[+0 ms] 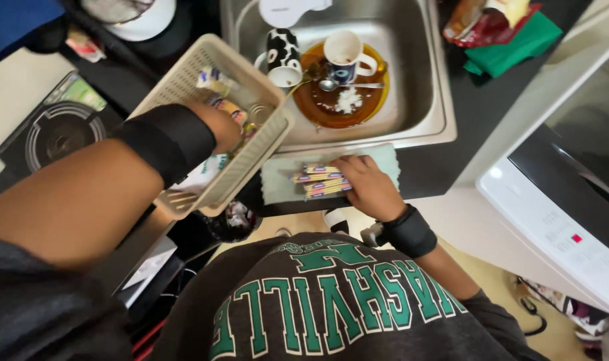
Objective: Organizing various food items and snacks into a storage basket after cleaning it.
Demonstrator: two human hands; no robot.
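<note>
A steel sink [431, 100] sits in a black counter [471, 113], a white appliance [551, 220] beside, beige floor [498, 281] below.

We count two hands, the left hand [223, 127] and the right hand [368, 184]. We see one cream basket [184, 83], one pale green cloth [277, 180], one bundle of sachets [323, 182], two mugs, one brown plate [318, 107] and one spoon [348, 85].

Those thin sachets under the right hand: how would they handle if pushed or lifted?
The sachets look thin and flat, so probably light and floppy. Loosely stacked on the pale cloth, they'd likely fan out or slide apart when pushed. The right hand rests on them; pinching the whole bundle seems safer than lifting one.
</note>
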